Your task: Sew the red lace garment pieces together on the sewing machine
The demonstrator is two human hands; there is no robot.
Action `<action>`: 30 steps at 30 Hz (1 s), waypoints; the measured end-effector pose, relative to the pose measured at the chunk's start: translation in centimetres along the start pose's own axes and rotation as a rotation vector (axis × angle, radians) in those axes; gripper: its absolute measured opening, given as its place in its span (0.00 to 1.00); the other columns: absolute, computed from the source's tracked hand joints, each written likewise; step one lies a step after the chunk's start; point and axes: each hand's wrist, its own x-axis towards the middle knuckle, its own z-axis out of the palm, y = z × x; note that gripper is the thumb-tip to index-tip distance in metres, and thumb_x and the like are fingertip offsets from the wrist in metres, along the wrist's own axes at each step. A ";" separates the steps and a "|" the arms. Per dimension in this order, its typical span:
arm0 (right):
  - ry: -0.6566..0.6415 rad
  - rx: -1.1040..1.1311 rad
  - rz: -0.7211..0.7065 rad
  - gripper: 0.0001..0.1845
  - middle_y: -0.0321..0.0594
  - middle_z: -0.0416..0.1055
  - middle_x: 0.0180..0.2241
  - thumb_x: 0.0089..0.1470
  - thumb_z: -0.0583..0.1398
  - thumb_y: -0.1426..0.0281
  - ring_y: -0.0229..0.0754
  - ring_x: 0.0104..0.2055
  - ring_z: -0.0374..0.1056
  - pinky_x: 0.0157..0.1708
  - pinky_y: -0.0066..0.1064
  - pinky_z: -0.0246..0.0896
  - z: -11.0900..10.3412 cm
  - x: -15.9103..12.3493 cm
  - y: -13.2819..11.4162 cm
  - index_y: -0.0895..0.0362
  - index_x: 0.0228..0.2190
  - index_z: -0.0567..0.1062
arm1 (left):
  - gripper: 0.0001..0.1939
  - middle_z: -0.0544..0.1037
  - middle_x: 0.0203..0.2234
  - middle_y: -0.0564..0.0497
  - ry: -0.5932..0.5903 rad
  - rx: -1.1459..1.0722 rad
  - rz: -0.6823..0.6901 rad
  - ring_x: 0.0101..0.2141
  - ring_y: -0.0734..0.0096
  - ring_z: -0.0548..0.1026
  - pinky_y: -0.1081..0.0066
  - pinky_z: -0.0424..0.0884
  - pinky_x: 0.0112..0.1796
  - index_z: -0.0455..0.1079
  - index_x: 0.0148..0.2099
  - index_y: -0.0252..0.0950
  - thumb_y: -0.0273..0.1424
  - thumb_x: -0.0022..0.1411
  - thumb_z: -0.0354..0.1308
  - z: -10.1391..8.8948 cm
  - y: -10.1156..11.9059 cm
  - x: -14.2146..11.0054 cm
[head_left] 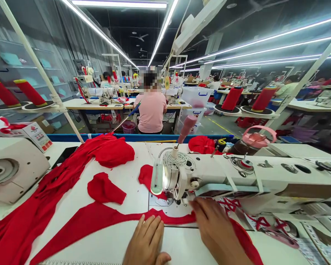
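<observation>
A long, narrow red fabric piece (91, 221) lies across the white sewing table, passing in front of the sewing machine (179, 184). My left hand (145, 241) rests flat on its lower edge, fingers stretched out and thumb apart. Just right of the needle area, my right hand (217, 232) has its fingers bent and pressed together on the same piece; their tips are blurred and the thumb is hidden. More of the red piece shows to the right of that hand. Another red scrap (146, 176) lies partly behind the lit machine head.
A small red piece (106, 187) lies left of the machine, beside a long red fabric heap (71, 173). Another machine (11, 169) stands at the left edge. Pink scissors (281, 237) lie at right. Ahead sits a person in a pink shirt (152, 110). Red thread cones (231, 98) stand on holders.
</observation>
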 end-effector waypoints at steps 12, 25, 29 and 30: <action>-0.236 0.377 0.039 0.14 0.39 0.74 0.39 0.58 0.63 0.77 0.47 0.39 0.70 0.40 0.37 0.64 2.8 0.7 -3.9 0.53 0.46 0.73 | 0.12 0.79 0.37 0.47 -0.105 -0.297 -0.284 0.36 0.61 0.77 0.63 0.74 0.36 0.71 0.48 0.39 0.26 0.71 0.47 -0.6 -2.0 3.1; -0.418 0.596 0.363 0.12 0.38 0.77 0.38 0.54 0.68 0.68 0.48 0.42 0.72 0.40 0.35 0.66 2.3 2.0 -3.8 0.52 0.40 0.75 | 0.13 0.72 0.29 0.50 -0.139 -0.400 -0.490 0.30 0.62 0.69 0.64 0.64 0.33 0.64 0.33 0.40 0.29 0.72 0.44 0.7 -2.7 3.6; -0.328 0.621 0.386 0.05 0.38 0.78 0.36 0.61 0.60 0.69 0.46 0.39 0.74 0.39 0.33 0.67 3.3 2.3 -3.8 0.53 0.40 0.75 | 0.12 0.73 0.29 0.51 -0.078 -0.494 -0.433 0.29 0.66 0.72 0.68 0.66 0.31 0.63 0.37 0.41 0.29 0.74 0.43 0.9 -3.0 4.5; -0.296 0.604 0.387 0.04 0.39 0.78 0.35 0.62 0.59 0.69 0.45 0.38 0.74 0.38 0.33 0.67 3.7 2.2 -3.8 0.54 0.38 0.75 | 0.11 0.73 0.29 0.51 -0.084 -0.505 -0.435 0.29 0.66 0.73 0.69 0.67 0.31 0.63 0.38 0.41 0.30 0.74 0.44 1.0 -3.1 4.7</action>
